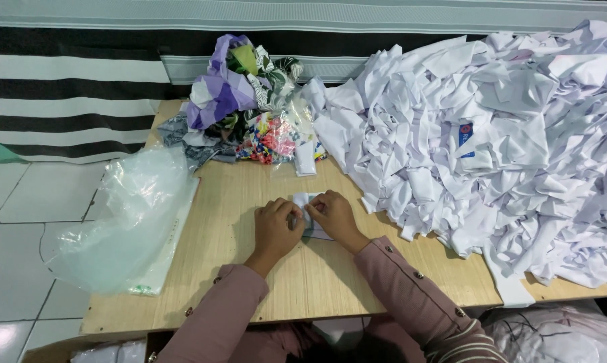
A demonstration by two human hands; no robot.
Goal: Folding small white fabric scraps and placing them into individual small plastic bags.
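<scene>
- The left hand [275, 227] and the right hand [335, 216] lie side by side on a small white cloth piece [308, 214], with fingers curled and their tips pressed onto it; each hand pinches or presses the fabric rather than lying open.
- The cloth piece sits flat on the wooden table [216, 222], near the middle of its front half; most of it is covered by the two hands, and only its upper edge and a lower corner peek out between and beneath the fingers.
- It looks pale white with a faint bluish tint, smooth and roughly rectangular (whether it is folded cannot be told).
- Both arms wear dusty-pink sleeves [404, 282] with small buttons along the cuffs.
- To the right, touching the table's far and right edges, rises a big heap of white fabric pieces [518, 148], crumpled and overlapping; it comes close to the right hand but stays apart from it.
- On that heap lies a small blue rectangular label [465, 136] with a red mark at its top, sewn to one white piece.
- At the table's far side sits a pile of coloured cloth scraps [239, 94]: purple, green, grey and a bright dotted print.
- On the left, a clear plastic bag [132, 222] lies crumpled, hanging over the table's left edge above the white tiled floor [21, 202].
</scene>
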